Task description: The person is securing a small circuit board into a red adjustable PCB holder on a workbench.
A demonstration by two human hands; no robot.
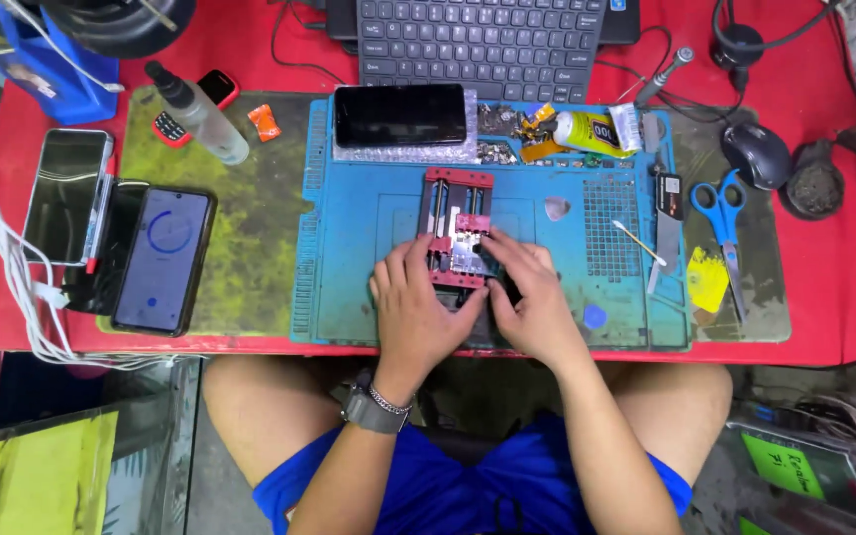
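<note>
Both hands, left hand [413,312] and right hand [532,302], pinch the stiff red clamp fixture [456,233], seemingly holding a fragile circuit board [468,253].

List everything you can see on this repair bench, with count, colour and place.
Clamp fixture: one, red, centre of blue mat, holding a circuit board.
Work mat: one, blue, mid-table.
Phones: one black at mat top; one black and one silver at left.
Keyboard: one, black, top.
Scissors: one, blue-handled, right.
Mouse: one, dark, right.
Glue tube: one, yellow, mat top right.
Bottle: one, clear, upper left.
Left hand: on the fixture, watch on wrist.
Right hand: at the fixture's right side.
</note>
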